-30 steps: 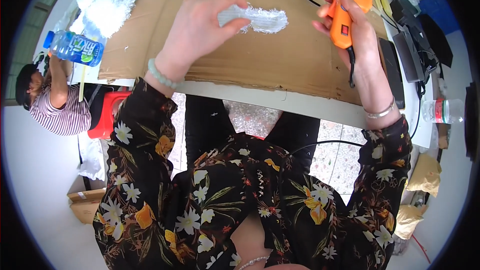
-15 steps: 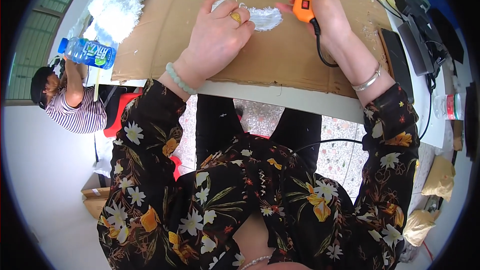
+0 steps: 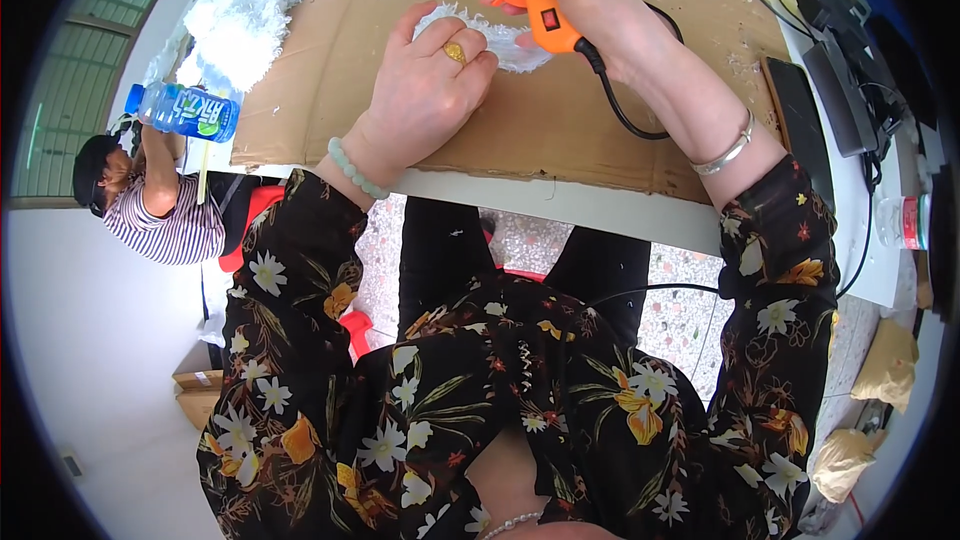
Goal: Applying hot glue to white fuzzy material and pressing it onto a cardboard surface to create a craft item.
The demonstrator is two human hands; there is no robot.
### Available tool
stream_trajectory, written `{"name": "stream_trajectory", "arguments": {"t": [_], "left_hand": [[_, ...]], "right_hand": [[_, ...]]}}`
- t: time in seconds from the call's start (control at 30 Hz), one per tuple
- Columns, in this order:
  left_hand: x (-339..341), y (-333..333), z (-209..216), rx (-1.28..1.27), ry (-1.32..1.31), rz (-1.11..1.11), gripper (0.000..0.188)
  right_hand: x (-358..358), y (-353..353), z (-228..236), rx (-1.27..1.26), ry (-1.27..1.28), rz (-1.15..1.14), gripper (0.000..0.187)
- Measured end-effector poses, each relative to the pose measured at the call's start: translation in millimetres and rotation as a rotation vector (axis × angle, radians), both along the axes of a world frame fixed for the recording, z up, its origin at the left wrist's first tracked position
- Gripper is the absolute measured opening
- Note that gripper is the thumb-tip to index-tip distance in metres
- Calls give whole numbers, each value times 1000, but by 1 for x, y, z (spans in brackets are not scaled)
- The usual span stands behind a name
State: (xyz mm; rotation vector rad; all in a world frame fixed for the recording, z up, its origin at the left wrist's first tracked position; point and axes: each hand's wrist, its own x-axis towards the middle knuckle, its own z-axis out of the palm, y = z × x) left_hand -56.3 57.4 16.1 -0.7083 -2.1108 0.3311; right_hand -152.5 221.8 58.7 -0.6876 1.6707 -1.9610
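In my right hand is an orange hot glue gun with a red switch and a black cord. Its front end reaches left, toward the top edge of the view. My left hand has its fingers bent down over a white, fringed, fluffy piece on the cardboard. The fingertips are hidden under the hand, but they appear to grip the left part of this piece. Just above its right part hangs the glue gun's handle.
Brown cardboard covers the table. Fluffy white material lies heaped at the far left, beside a blue-capped bottle. At the right are a phone-like black slab and a dark device with cables. Another person sits at the left.
My right hand has brought the glue gun leftward, above the white fringed piece and closer to my left hand. The left hand stays at the piece, having shifted only slightly.
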Motion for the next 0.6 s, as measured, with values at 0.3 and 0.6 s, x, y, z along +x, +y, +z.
{"name": "stream_trajectory", "arguments": {"t": [0.3, 0.6], "left_hand": [[15, -5, 7, 11, -18, -2, 14], [2, -5, 5, -121, -10, -14, 11]], "right_hand": [[-20, -7, -24, -414, 591, 170, 31], [-4, -3, 1, 9, 113, 48, 31]]}}
